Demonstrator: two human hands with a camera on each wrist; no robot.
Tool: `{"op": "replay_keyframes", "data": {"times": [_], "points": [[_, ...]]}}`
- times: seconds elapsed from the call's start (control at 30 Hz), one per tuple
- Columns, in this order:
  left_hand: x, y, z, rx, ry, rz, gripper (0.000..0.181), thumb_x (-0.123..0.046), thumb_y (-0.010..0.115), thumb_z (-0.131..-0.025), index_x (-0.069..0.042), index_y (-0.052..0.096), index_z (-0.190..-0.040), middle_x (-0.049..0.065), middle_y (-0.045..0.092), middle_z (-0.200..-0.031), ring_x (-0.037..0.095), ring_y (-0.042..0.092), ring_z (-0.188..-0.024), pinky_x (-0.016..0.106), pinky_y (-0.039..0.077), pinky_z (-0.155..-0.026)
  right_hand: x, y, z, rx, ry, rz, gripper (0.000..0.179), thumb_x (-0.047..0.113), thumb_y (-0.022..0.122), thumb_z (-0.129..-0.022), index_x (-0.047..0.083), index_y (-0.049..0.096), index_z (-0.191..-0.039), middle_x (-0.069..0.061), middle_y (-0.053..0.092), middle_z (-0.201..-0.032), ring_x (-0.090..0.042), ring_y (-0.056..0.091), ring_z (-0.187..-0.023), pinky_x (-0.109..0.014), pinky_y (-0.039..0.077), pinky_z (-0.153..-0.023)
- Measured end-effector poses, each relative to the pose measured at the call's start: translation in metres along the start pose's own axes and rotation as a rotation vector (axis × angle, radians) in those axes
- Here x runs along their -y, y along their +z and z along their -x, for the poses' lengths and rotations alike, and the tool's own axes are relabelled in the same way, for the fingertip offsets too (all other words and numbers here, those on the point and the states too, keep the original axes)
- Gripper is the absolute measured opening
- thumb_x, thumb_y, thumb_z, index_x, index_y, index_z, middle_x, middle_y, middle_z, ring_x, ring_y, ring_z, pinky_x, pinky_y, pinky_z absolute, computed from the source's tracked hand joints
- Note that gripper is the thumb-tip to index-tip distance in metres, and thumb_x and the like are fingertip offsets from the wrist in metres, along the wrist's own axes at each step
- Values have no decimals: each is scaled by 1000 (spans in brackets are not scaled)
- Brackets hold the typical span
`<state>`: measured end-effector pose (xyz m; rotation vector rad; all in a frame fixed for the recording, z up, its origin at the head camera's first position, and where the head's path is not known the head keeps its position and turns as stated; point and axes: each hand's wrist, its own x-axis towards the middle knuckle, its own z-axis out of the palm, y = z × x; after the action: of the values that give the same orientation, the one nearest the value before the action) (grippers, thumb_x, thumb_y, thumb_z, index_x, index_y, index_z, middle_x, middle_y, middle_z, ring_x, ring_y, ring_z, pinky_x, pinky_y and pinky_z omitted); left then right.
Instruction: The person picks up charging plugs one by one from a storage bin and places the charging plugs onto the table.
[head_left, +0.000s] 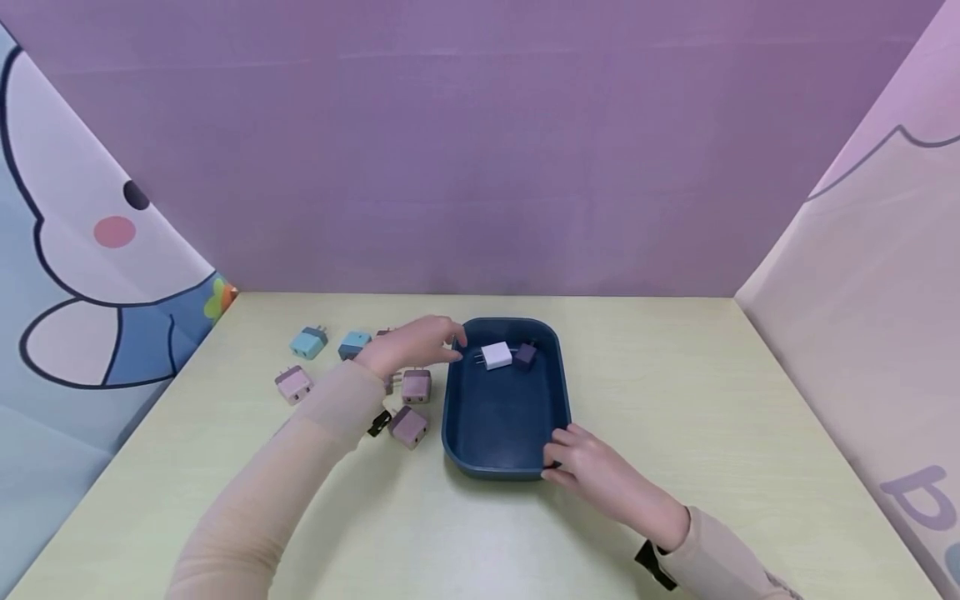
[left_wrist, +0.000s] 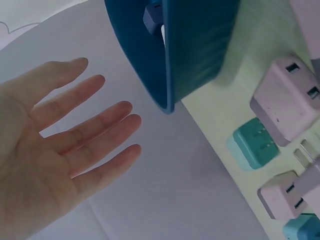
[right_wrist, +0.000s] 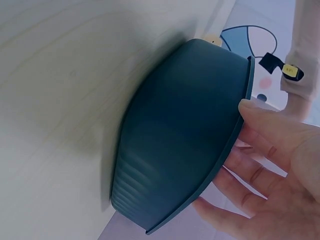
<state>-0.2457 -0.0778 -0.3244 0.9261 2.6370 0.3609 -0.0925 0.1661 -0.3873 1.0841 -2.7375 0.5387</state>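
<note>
A dark blue plastic bin (head_left: 506,429) sits on the table, holding a white plug-in charger (head_left: 496,356) and a dark purple charger (head_left: 525,357) towards its far end. My right hand (head_left: 600,479) grips the bin's near right corner; in the right wrist view its thumb and fingers pinch the rim (right_wrist: 220,165). Just outside the far left rim, my left hand (head_left: 416,343) hovers with fingers extended. In the left wrist view that hand (left_wrist: 65,135) has its fingers spread and holds nothing. Part of the charger group is hidden behind the left hand and forearm.
Left of the bin lie loose chargers: a light blue one (head_left: 309,342), another blue one (head_left: 354,345), and pinkish ones, among them a left one (head_left: 293,384), one beside the bin (head_left: 416,387) and a nearer one (head_left: 409,427). A purple backdrop (head_left: 480,167) rises behind the table.
</note>
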Motion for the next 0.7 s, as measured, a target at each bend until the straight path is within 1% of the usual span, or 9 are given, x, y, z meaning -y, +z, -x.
{"op": "replay_keyframes", "data": {"times": [0.2,0.33,0.5,0.7], "points": [[-10,-1,-13,19,7,-60,27,-17,55,-87,-6,58,-111,10,56,-114,22,53,-103,32,43,-85,0,0,0,3,-1,0,12,12,69,-74,15,58,-71,9,47,-71,-5,38,-67,-16,36,-58],[-17,-3,-22,33,15,-64,27,-16,54,-88,-6,58,-112,10,56,-114,22,53,-102,32,43,-84,0,0,0,5,0,-1,12,12,69,-74,15,58,-71,9,47,-71,-5,37,-67,-16,36,-58],[-24,-4,-33,31,38,-79,28,-16,55,-87,-5,58,-113,9,56,-114,20,52,-99,31,43,-85,0,0,0,13,6,0,12,12,69,-74,15,58,-71,10,47,-71,-5,37,-67,-16,36,-58],[-35,-3,-43,52,32,-87,29,-17,55,-87,-7,57,-114,6,54,-117,18,51,-101,31,42,-87,0,-1,0,3,-10,12,12,12,69,-74,15,58,-71,9,47,-71,-6,37,-67,-16,36,-57]]}}
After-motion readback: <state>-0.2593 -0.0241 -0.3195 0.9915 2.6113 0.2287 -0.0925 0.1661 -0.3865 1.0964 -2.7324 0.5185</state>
